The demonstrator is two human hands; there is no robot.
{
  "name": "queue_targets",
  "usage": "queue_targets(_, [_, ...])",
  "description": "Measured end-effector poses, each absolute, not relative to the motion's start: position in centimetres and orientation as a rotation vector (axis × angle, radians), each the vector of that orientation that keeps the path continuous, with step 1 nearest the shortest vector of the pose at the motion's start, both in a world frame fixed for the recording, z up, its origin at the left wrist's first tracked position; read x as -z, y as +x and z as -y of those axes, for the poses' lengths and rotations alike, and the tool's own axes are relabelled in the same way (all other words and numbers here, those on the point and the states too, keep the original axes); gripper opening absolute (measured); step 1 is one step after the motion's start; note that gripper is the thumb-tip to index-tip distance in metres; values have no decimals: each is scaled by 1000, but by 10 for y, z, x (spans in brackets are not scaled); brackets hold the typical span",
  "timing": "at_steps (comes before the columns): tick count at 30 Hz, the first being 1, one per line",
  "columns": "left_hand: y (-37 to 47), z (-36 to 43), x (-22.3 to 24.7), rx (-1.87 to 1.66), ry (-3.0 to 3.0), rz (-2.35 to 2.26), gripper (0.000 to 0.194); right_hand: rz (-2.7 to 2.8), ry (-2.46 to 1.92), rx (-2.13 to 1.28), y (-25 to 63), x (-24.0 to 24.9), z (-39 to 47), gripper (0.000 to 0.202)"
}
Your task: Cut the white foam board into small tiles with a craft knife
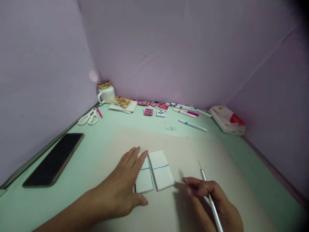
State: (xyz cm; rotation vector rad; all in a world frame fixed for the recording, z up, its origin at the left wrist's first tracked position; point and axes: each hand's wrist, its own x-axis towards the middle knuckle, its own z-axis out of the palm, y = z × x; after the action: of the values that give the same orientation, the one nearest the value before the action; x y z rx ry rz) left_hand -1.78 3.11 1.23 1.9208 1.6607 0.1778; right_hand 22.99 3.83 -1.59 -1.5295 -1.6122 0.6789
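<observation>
Pressing flat, your left hand (120, 190) lay palm-down with fingers straight and close together, the fingertips on the left of two white tiles (144, 177), covering its left edge.

Item: two white tiles, side by side and touching, near the middle of a pale mat (188, 151). A blue line ran along the seam and a second blue line crossed both; the right tile (161, 170) lay uncovered, tilted slightly.

Item: your right hand (212, 203), lower right, just beside the right tile but apart from it. Its fingers were curled narrow around a thin silver pointed tool (209, 196), the fine tip aimed up and away from you, above the mat.

Item: mint-green tabletop (96, 141) under the mat, enclosed by lilac walls.

Item: dark phone (54, 159), face up, at the left edge.

Item: white-handled scissors (88, 117), beyond the phone, a pink pen just beside them.

Item: white mug (105, 91) with a gold lid, in the far left corner.

Item: gold-wrapped packet (122, 102) on a stack of white tiles next to the mug.

Item: small red and white squares (154, 108), scattered along the back wall.

Item: several marker pens (190, 117), to the right of the squares, one lying nearer to you.

Item: white tissue pack (227, 120) with red print, far right.
</observation>
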Motion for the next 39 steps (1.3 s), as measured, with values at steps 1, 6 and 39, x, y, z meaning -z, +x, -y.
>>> queue_targets(1, [-19,-32,-15,-147,1892,-1675,108,1707,-1504,-652,235,18,-42,20])
queue_targets(6, [-22,-35,-33,-68,1821,-1652,104,2048,-1287,-731,247,15,-69,8])
queue_targets(39, [-17,-34,-20,-429,1904,-1589,95,2340,-987,-774,221,18,-80,20])
